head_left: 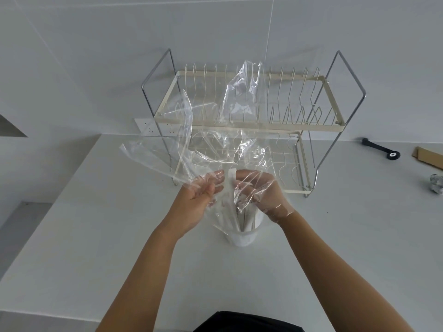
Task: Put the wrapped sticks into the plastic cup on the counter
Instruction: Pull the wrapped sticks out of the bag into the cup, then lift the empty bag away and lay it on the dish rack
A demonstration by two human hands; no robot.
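Observation:
A translucent plastic cup (pixel 242 238) stands on the white counter just below my hands. Several white wrapped sticks (pixel 230 188) stand in it, their tops rising between my two hands. A large clear plastic bag (pixel 191 149) billows up and back from my hands, partly veiling both. My left hand (pixel 199 197) grips the bag's left side beside the sticks. My right hand (pixel 261 192) grips the bag's right side, its fingers seen through the film. The sticks' lower parts are blurred by the cup wall.
A cream two-tier wire dish rack (pixel 249 121) stands behind the cup against the tiled wall. At the far right lie a black handled tool (pixel 381 148), a cardboard piece (pixel 429 156) and a clear glass object (pixel 436 183). The counter edge drops off on the left.

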